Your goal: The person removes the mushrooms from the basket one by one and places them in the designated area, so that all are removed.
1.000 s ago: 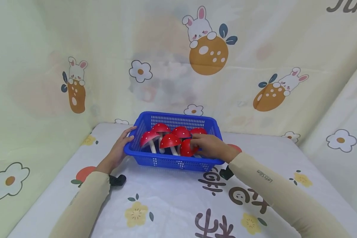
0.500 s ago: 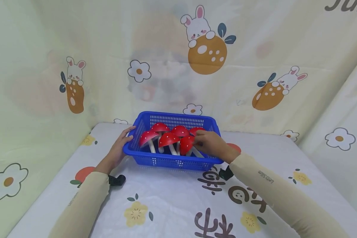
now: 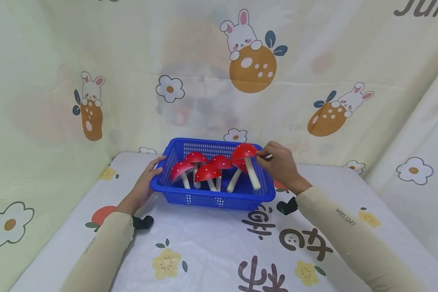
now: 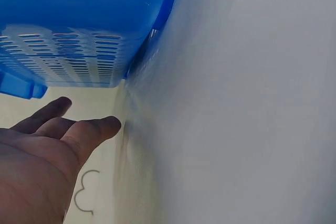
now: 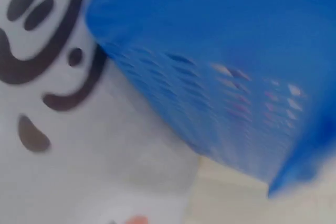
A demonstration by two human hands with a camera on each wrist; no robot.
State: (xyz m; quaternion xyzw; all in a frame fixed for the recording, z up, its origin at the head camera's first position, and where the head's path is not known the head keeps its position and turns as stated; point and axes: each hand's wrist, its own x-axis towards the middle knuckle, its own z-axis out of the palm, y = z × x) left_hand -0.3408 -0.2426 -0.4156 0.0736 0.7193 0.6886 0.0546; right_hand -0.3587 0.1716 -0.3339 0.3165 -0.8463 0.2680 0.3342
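Note:
A blue plastic basket (image 3: 222, 200) with slotted walls holds several toy mushrooms (image 3: 208, 173) with white-dotted red caps and white stems. At its right end, my right hand (image 3: 281, 164) pinches the cap edge of one mushroom (image 3: 253, 174) between thumb and fingers. That mushroom stands nearly upright, its stem slanting down inside the basket and its cap overlapping another mushroom behind. My left hand (image 3: 146, 182) is at the basket's left end, fingertips right at the rim. Its fingers (image 4: 92, 132) look extended in the left wrist view, beside the basket wall. The right wrist view shows the basket's slotted side, without the hand.
The basket stands on a table with a white printed tablecloth (image 3: 204, 243), near the back edge. Behind it hangs a cream curtain (image 3: 131, 52) with rabbit and flower prints, and more curtain closes off both sides. Dark straps (image 3: 143, 222) circle the wrists.
My right hand has risen and moved right, drawing the mushroom from the front right of the pile to a more upright position. The left hand and basket have stayed in place.

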